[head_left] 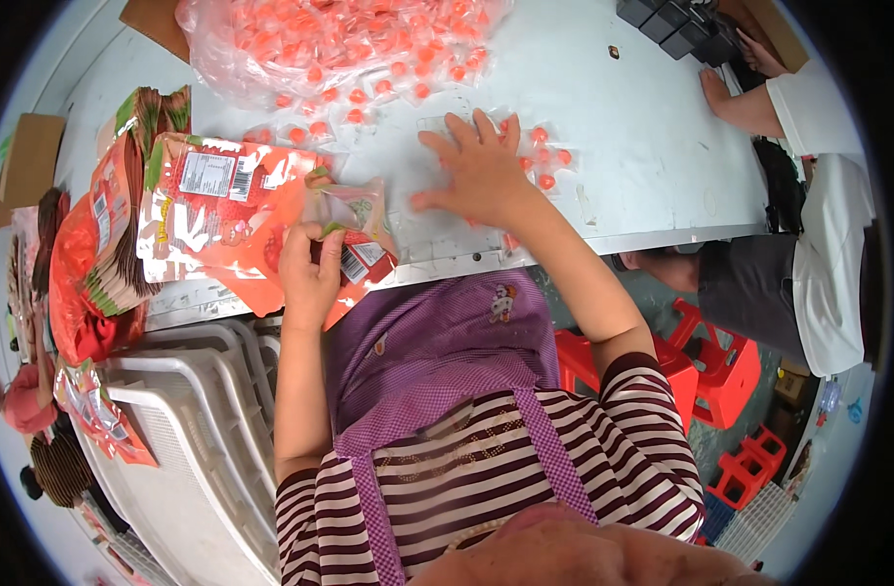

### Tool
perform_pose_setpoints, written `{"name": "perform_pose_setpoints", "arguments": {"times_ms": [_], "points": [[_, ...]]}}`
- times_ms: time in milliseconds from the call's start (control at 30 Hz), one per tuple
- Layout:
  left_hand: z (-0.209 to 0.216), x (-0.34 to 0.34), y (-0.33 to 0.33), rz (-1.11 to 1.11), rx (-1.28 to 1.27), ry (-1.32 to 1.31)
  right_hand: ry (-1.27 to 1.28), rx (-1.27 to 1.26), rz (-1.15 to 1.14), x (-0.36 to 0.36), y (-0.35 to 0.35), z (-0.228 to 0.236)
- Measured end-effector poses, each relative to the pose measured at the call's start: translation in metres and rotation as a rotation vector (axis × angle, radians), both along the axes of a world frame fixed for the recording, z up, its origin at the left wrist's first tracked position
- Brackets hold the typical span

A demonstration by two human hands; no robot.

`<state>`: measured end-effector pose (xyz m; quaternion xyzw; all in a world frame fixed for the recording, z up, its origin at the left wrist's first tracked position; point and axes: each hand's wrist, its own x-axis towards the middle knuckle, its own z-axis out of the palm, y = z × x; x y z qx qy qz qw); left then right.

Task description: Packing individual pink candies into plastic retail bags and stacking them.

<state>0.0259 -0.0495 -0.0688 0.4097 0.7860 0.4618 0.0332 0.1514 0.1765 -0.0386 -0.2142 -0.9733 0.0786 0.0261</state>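
Observation:
At the table's near edge my left hand (308,278) is closed on the rim of a red printed pouch (376,256), whose mouth gapes and shows its pale inside. To the right, my right hand (484,184) is spread flat over the tabletop, fingers apart. Small red candies in clear wrappers (546,158) lie under and beside it; the palm hides some of them. Left of the held pouch, more red printed pouches (207,210) overlap on the table. Beyond both hands a large heap of the same wrapped candies (354,44) spills from a clear plastic bag.
A fanned stack of pouches (124,210) stands at the table's left end. White plastic trays (188,391) lean below the near edge. Red stools (725,376) are on the floor at right. Another person's hand (715,93) rests near black bins (681,29) at far right.

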Motion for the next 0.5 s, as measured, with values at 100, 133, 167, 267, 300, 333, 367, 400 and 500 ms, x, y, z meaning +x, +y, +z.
{"name": "perform_pose_setpoints", "arguments": {"times_ms": [100,133,167,267,300,333,367,400,500], "points": [[0.000,0.000,-0.001,0.001,-0.006,-0.006,0.078,0.006,0.005,-0.001,-0.002,-0.002],[0.001,0.000,-0.002,0.000,-0.004,-0.005,0.091,-0.024,0.022,-0.001,-0.002,-0.002],[0.003,0.000,-0.002,-0.021,0.022,-0.026,0.093,-0.020,0.019,0.000,-0.001,-0.003],[0.014,0.002,0.000,-0.053,0.082,-0.154,0.165,-0.032,0.044,0.002,0.003,-0.007],[0.019,0.003,0.001,-0.060,0.113,-0.263,0.156,-0.043,0.054,0.004,0.003,-0.004],[0.023,0.002,0.002,-0.060,0.114,-0.262,0.147,-0.054,0.064,0.004,0.003,-0.002],[0.028,0.002,0.005,-0.057,0.068,-0.164,0.147,-0.053,0.064,0.005,0.003,-0.005],[0.034,0.002,0.008,-0.054,0.021,-0.066,0.236,0.020,0.062,0.006,0.002,-0.010],[0.064,0.002,0.024,-0.142,-0.091,0.347,0.323,0.097,0.057,0.007,0.002,-0.013]]}}
